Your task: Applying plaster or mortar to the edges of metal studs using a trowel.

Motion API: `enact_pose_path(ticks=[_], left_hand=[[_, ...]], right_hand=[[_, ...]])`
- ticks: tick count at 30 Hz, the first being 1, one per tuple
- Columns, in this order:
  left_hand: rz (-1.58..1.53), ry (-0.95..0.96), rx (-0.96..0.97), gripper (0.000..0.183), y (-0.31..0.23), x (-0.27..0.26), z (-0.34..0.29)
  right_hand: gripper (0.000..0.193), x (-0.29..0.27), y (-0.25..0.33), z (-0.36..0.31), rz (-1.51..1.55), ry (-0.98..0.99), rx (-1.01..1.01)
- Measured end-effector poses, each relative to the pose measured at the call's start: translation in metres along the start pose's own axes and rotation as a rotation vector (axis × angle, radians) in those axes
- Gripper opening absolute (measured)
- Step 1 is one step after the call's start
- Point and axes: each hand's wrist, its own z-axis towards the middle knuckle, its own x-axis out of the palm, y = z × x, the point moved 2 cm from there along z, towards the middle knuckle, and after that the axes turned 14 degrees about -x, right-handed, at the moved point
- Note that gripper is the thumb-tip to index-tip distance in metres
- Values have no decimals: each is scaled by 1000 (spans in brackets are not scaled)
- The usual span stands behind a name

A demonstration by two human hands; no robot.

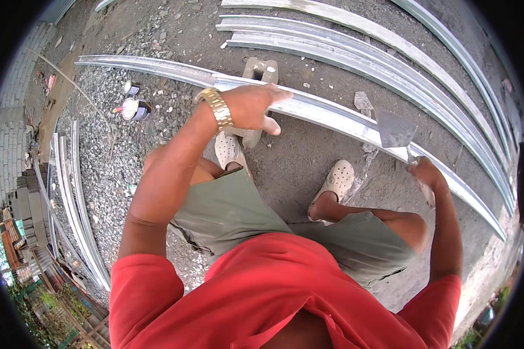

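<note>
A long silvery metal channel [332, 119] lies across in front of me, over a hollow concrete block [269, 67]. My left hand [251, 106] is at the channel above the block, fingers stretched forward and thumb apart. Whether it presses on the metal I cannot tell. My right hand [428, 173] is closed round the handle of a scraper [397, 129]. The scraper's broad, flat grey blade points up and away, over the channel's right part. From this view I cannot tell if the blade touches the metal.
Several more metal channels [326, 43] lie on the ground beyond, and others [75, 198] at the left. An open paint can [144, 110] and a smaller can [131, 88] stand on gravel [113, 168]. My feet in beige clogs [339, 177] are close to the channel.
</note>
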Motion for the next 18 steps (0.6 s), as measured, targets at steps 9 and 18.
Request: enact_pose_path(ticks=[9,18], left_hand=[[-886,-1047,-526,70,146,-73,-112],[-464,-952,-515,57,150,-63,-137]], right_hand=[[41,42,283,102,248,297,-324],[43,16,337,106,409,162,-350]])
